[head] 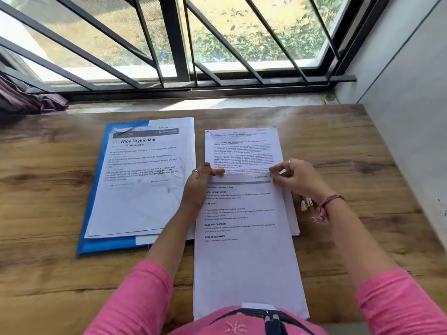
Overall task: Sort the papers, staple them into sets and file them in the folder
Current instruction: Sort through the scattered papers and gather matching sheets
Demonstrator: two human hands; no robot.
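A printed sheet (246, 257) with headings such as "TASK GOAL" hangs over the table's near edge towards my body. My left hand (197, 184) pinches its top left corner and my right hand (297, 180) pinches its top right corner. Beneath it lies another sheet (242, 148) of dense text, its upper half showing. To the left, a blue folder (84, 245) lies flat with a stack of papers on it; the top page (142, 165) reads "Wipe Drying Mat". A white object (305, 203), partly hidden under my right wrist, rests on the table.
The wooden table (350, 146) meets a window sill and barred window at the back and a grey wall on the right. A dark cloth (29, 100) lies at the back left. A small green and white item (329, 99) sits on the sill.
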